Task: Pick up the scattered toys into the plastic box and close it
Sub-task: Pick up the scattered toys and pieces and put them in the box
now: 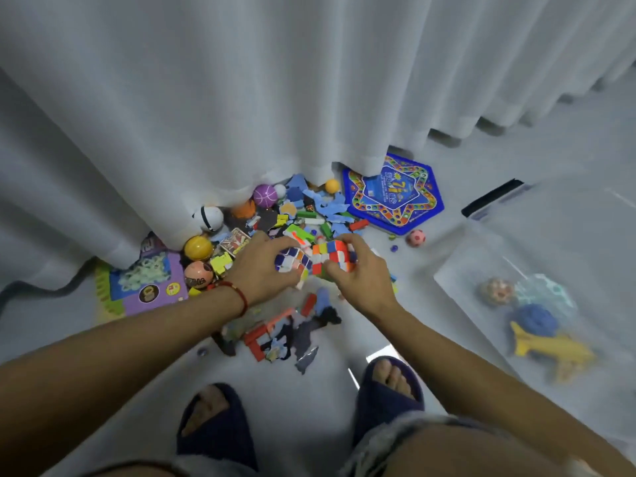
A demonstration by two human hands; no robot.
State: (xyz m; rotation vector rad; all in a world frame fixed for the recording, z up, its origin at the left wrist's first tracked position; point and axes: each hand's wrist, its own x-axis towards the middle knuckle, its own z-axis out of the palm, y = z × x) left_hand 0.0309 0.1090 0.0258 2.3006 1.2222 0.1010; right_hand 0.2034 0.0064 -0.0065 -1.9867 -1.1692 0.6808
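Plastic box (457,270) at right is motion-blurred and cut by the frame edge; toys inside smeared. Curtain (241,98) hides part of blue game board (395,201) and purple card (151,287).

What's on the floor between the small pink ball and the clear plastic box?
Nothing: in the head view, bare grey floor runs from the pink ball to the box.
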